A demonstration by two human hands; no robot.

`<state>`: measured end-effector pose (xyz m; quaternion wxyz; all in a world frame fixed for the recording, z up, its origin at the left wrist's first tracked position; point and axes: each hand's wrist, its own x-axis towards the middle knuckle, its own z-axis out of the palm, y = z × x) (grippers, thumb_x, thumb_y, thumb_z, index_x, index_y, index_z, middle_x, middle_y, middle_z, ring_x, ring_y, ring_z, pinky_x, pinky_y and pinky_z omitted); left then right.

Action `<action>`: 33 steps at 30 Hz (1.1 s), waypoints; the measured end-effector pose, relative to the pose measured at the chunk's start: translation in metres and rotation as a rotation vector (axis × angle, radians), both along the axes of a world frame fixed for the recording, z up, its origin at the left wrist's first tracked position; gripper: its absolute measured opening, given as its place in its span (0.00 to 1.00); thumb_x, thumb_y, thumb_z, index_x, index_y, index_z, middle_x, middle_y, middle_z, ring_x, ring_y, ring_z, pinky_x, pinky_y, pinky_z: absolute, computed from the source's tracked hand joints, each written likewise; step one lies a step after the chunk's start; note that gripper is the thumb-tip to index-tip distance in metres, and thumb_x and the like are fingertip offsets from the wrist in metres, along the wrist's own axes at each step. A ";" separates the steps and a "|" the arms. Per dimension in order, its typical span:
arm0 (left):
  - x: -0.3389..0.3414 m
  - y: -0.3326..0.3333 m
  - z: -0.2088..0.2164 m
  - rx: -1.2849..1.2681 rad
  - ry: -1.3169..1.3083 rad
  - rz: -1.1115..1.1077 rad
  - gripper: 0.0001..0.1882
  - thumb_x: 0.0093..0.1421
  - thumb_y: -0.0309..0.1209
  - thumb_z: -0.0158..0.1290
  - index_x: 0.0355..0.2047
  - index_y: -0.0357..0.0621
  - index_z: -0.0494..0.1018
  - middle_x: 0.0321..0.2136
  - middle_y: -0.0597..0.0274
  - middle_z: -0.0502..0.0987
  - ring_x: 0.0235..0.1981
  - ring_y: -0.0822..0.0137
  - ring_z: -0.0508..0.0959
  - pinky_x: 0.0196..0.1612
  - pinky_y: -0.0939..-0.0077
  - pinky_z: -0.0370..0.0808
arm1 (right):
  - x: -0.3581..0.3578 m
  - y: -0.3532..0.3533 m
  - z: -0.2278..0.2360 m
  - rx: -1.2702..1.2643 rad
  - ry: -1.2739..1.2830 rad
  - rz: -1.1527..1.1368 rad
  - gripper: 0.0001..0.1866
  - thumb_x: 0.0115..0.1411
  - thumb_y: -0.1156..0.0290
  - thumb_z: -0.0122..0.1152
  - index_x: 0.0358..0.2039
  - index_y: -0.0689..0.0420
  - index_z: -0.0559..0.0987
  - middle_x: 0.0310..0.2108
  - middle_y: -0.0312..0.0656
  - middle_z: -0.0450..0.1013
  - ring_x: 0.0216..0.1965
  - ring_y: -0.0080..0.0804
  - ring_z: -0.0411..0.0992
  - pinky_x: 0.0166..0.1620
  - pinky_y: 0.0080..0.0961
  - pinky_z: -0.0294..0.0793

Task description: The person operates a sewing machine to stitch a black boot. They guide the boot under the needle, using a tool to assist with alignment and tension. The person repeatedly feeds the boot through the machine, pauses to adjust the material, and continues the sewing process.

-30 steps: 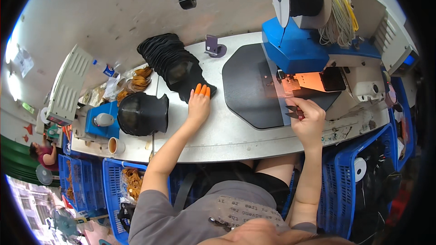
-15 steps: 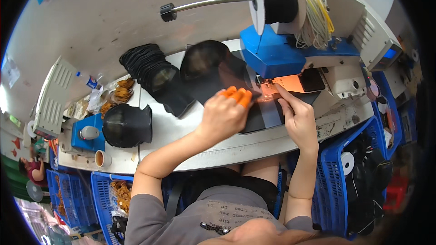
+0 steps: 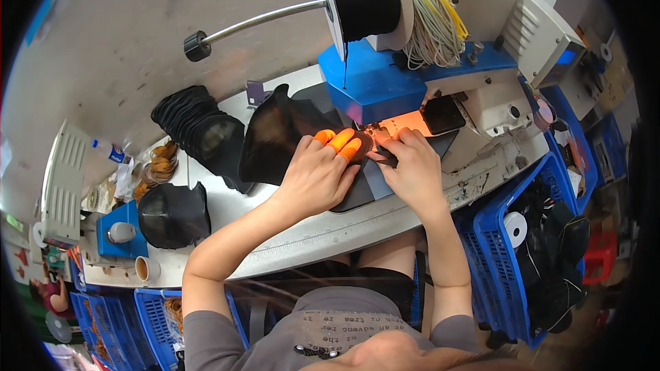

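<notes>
A curved black leather-like piece (image 3: 273,139) lies on the sewing machine's bed, its right end under the blue sewing head (image 3: 375,86). My left hand (image 3: 317,172), with orange finger covers on several fingertips, grips the piece just left of the needle area. My right hand (image 3: 412,168) is closed on the piece's near right edge, thumb and fingers pinched together. The two hands are close but apart, either side of the lit stitching spot, and the fingers partly hide the edge there. A black phone-like slab (image 3: 443,115) rests right of the needle.
A stack of black pieces (image 3: 196,124) lies left of the machine, with another black moulded piece (image 3: 173,214) nearer me. A paper cup (image 3: 146,269) stands at the table's left edge. A black cord spool (image 3: 362,0) hangs above; blue crates (image 3: 505,233) stand at right.
My right hand has gone from pointing beside the needle to pinching the piece's edge. My left hand has settled onto the piece, whose left part now stands up more. The view has shifted.
</notes>
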<state>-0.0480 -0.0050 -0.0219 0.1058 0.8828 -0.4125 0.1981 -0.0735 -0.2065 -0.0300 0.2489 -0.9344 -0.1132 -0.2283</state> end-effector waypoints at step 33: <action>0.020 0.002 0.006 0.009 0.097 -0.028 0.17 0.59 0.37 0.54 0.46 0.42 0.76 0.37 0.52 0.79 0.34 0.55 0.74 0.46 0.65 0.65 | 0.013 0.010 0.000 0.000 0.088 -0.115 0.14 0.50 0.66 0.66 0.40 0.49 0.84 0.33 0.42 0.76 0.40 0.41 0.74 0.39 0.36 0.77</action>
